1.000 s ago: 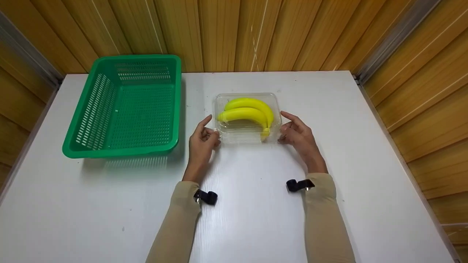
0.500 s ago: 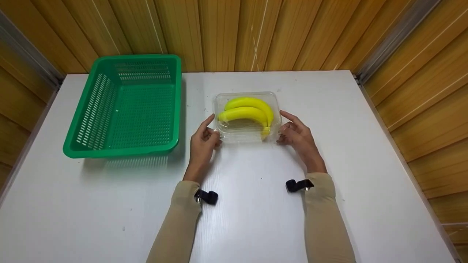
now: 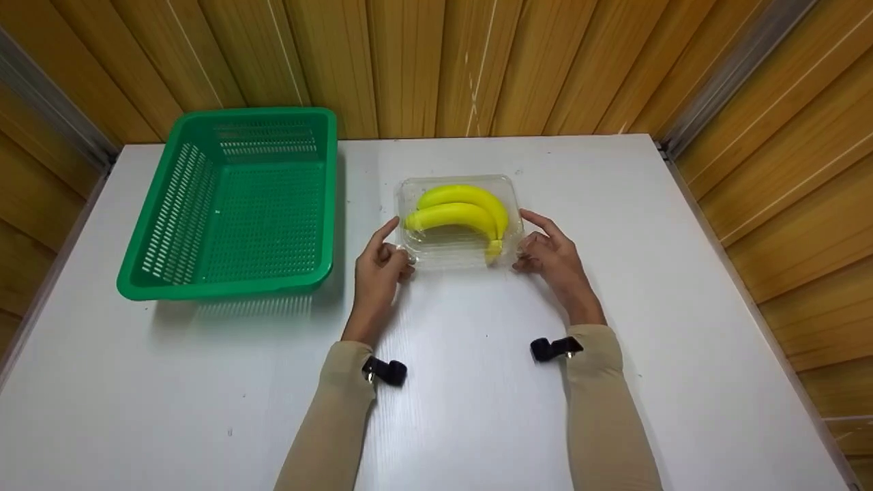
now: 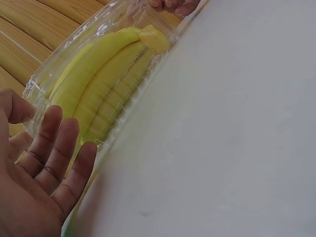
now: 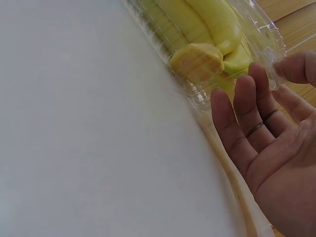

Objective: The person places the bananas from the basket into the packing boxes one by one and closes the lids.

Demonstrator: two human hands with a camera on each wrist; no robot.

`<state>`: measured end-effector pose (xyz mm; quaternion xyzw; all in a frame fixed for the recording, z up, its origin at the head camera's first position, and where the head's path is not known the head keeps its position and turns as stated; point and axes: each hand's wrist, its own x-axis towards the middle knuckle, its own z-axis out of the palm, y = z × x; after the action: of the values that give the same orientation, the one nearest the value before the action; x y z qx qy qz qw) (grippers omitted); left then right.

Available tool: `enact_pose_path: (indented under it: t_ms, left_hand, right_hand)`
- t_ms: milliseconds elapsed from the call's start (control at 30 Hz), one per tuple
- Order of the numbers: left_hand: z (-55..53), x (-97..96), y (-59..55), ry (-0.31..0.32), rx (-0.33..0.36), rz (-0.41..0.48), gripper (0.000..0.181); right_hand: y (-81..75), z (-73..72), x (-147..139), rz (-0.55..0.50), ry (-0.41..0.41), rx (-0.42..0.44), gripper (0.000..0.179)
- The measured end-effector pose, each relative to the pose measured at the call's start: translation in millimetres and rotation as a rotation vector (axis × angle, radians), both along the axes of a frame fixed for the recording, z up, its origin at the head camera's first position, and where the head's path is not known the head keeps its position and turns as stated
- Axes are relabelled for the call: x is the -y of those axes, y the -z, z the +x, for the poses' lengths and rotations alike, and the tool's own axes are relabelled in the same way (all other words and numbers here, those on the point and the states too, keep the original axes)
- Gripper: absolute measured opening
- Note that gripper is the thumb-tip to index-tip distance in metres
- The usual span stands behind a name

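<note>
A clear plastic clamshell box (image 3: 443, 256) lies on the white table in the head view, its lid down over a bunch of yellow bananas (image 3: 453, 215). My left hand (image 3: 378, 273) pinches its near left corner, the index finger stretched along the side. At the near right corner my right hand (image 3: 556, 266) pinches the rim in the same way. In the left wrist view the thumb is at the plastic edge, while the other fingers (image 4: 64, 148) are half bent below it. The right wrist view shows the stem end of the bananas (image 5: 197, 61) close to the fingertips.
A green slatted plastic basket (image 3: 327, 204) with nothing in it stands to the left of the box. The white table (image 3: 470, 402) ends at wood-panelled walls (image 3: 409, 68) at the back and sides. Each sleeve carries a small black wrist camera (image 3: 389, 372).
My left index finger has come in slightly against the side of the box. The head view has tilted a little; box, bananas and basket otherwise stay in place.
</note>
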<state>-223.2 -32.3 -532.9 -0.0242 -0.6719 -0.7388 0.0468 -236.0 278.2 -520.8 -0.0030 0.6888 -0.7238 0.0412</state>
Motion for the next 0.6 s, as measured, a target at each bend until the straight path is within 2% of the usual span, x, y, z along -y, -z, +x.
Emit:
enact_pose_path:
  t_ms: [267,600]
  left_hand:
    - [1.1,0.0,2.0,-0.004,0.012,-0.003,0.060]
    - [-0.7,-0.5,1.5,-0.011,0.008,-0.010,0.058]
  right_hand:
    - [0.2,1.3,1.6,0.044,0.020,0.018,0.057]
    - [0.5,0.4,3.0,0.006,0.022,0.016,0.058]
